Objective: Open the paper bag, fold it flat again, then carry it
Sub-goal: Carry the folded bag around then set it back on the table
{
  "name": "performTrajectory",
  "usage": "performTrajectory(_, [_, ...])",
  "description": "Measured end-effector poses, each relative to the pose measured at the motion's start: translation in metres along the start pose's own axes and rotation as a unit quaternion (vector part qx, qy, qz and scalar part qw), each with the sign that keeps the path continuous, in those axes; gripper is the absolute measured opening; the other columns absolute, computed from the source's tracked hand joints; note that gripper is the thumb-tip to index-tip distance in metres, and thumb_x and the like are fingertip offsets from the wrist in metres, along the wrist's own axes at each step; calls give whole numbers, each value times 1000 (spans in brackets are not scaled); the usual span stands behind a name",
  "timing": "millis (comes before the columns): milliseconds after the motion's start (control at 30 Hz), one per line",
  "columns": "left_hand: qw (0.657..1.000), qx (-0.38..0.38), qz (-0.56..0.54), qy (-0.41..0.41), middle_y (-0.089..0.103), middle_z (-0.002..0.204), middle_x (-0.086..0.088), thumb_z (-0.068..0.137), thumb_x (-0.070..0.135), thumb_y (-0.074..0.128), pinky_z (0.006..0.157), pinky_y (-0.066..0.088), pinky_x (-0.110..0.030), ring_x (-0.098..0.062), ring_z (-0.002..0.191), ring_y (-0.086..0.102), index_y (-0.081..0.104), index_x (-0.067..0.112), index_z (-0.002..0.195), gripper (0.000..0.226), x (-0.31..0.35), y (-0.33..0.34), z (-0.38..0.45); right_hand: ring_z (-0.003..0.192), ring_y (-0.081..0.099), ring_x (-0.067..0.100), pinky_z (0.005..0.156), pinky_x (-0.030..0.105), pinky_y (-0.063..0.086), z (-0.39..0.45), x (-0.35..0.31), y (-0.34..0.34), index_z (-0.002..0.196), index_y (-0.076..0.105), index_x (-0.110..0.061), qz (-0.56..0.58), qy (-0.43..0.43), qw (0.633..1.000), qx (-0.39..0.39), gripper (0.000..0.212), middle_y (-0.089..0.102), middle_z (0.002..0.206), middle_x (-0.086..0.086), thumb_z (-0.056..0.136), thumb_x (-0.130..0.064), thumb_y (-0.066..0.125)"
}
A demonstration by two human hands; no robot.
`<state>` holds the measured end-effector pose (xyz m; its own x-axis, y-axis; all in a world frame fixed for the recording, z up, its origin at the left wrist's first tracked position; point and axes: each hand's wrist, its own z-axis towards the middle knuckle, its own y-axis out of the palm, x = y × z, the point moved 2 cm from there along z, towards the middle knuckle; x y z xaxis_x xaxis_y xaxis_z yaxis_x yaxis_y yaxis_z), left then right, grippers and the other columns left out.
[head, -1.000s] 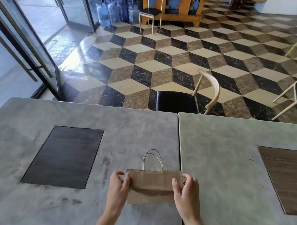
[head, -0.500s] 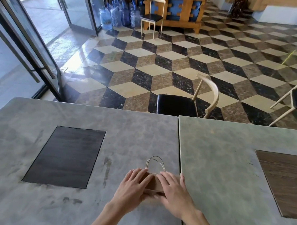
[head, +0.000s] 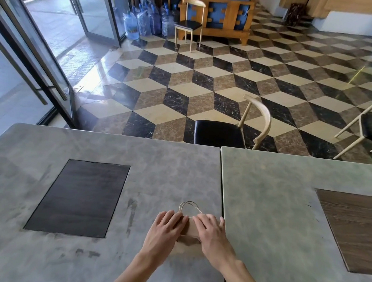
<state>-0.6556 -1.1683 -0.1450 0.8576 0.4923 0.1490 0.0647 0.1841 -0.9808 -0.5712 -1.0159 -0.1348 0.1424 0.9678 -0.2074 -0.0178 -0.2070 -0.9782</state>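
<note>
A small brown paper bag (head: pixel 190 231) lies flat on the grey table (head: pixel 158 171), near its right edge. Its pale cord handles (head: pixel 189 206) loop out on the far side. My left hand (head: pixel 166 231) rests palm down on the bag's left half, fingers spread. My right hand (head: pixel 212 232) lies palm down on its right half. Both hands cover most of the bag, and only a strip shows between them.
A dark inlay panel (head: pixel 78 198) sits in the table to the left. A second table (head: pixel 285 198) with a wood inlay (head: pixel 353 231) adjoins on the right. Beyond the far edge stand a black-seated chair (head: pixel 221 134), another chair (head: pixel 371 129) and an open glass door (head: pixel 41 70).
A second ago my hands held the bag by its two sides. They have since moved on top of it and pressed it flat, and now lie spread over it.
</note>
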Motion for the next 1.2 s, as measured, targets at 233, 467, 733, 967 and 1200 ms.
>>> performTrajectory(233, [996,-84,16,13,50,145,-8,94,56,44,108,27,-46,-30,129,49,47,7,142,69,-7,13,-15,117,50,14,107,48,31,-10,17,10,130,57,-24,42,12,998,-50,76,57,128,-12,73,-74,51])
performTrajectory(467, [992,-102,-31,-72,55,136,6,101,50,23,111,17,-40,-18,125,42,48,32,138,48,-8,5,-9,142,19,3,119,49,0,-2,11,-5,144,37,-34,122,57,985,-103,70,31,150,-24,85,-70,29])
performTrajectory(733, [949,-20,-46,-312,55,103,-3,89,49,41,101,32,-54,-30,113,51,58,32,102,27,29,16,14,86,64,22,104,72,17,11,-20,8,72,62,-25,-7,237,970,58,29,65,82,-6,89,-38,43])
performTrajectory(967, [947,6,-53,-317,58,111,-11,90,49,39,93,38,-50,-35,114,51,57,28,123,43,30,28,11,94,64,24,98,60,32,16,-21,26,82,63,-26,6,202,973,107,21,67,99,-3,90,-40,50])
performTrajectory(1200, [925,54,-68,-369,39,141,-24,89,56,36,109,27,-53,-42,128,38,44,16,142,66,18,30,0,114,55,25,99,44,39,-5,8,30,116,65,-16,81,168,963,193,44,58,127,9,87,-48,57])
